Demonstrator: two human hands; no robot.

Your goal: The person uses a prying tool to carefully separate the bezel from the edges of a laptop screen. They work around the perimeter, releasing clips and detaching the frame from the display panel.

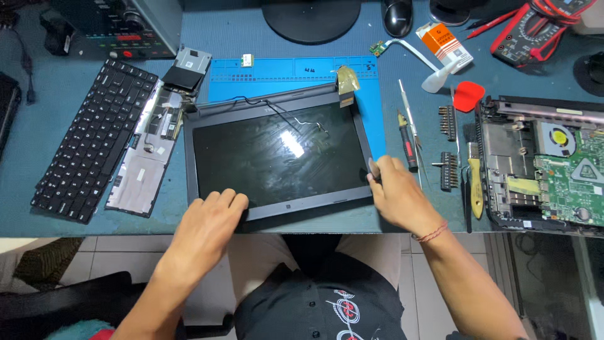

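— Nearest, low in the frame: both hands sit on the screen panel (277,154). What is each one doing?

— Left hand (211,220) lies flat on the panel's lower-left corner, fingers curled loosely over the bezel, pressing rather than gripping. Right hand (396,195) is at the right edge, fingers pinched closed on a small pale pick (374,167) set against the bezel seam.

— Where does the panel lie?

— Mid-frame, flat and face up on the tabletop (38,220), its top edge over a blue mat (296,70). Thin wires (302,119) trail across the glass from the hinge side.

— How would it handle?

— I'd judge it light and thin but fragile: the glass could crack if flexed, and its glossy face looks slippery. Better held by the frame edges, away from the wires and the flat cable at the upper right corner.

— Around it?

— Keyboard (91,135) at left, screwdriver (407,137) and bit holders (448,151) just right, an opened laptop base (547,170) at far right. Farther up, a monitor stand (311,19), mouse (397,16) and multimeter (535,31).
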